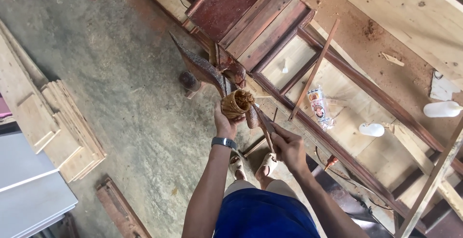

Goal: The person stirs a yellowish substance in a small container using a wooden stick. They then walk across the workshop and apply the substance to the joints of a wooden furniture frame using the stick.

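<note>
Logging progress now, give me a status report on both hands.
Left hand grips cup of brown filler. Right hand holds thin stick. Nothing between them.

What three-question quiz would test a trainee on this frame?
1. True or false: the left hand holds a small cup filled with brownish material.
2. What does the right hand grip?
A. a thin wooden stick
B. a hammer
C. a paintbrush
3. What is worn on the left wrist?

Key: 1 true; 2 A; 3 a dark wristband.
</note>
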